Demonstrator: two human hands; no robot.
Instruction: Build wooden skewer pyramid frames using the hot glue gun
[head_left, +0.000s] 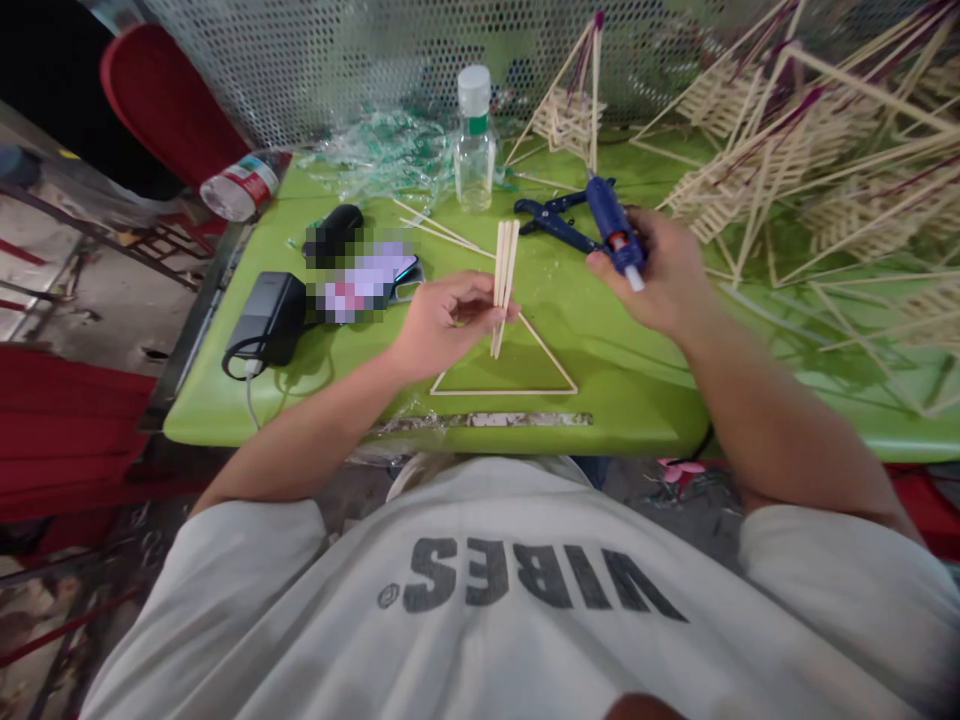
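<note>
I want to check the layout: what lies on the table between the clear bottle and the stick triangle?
In the head view, only the stick bundle in the left hand lies between clear bottle and stick triangle.

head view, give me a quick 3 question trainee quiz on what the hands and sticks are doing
1. True or false: the left hand grips a small bundle of sticks standing upright over the stick triangle.
2. What does the right hand hold? A) the clear bottle B) the blue glue gun C) the pliers
3. Fill in: the stick triangle lies flat on the ____ table.

Key
1. True.
2. B, the blue glue gun; the clear bottle stands alone further back, and the pliers lie on the table.
3. Green.
</note>
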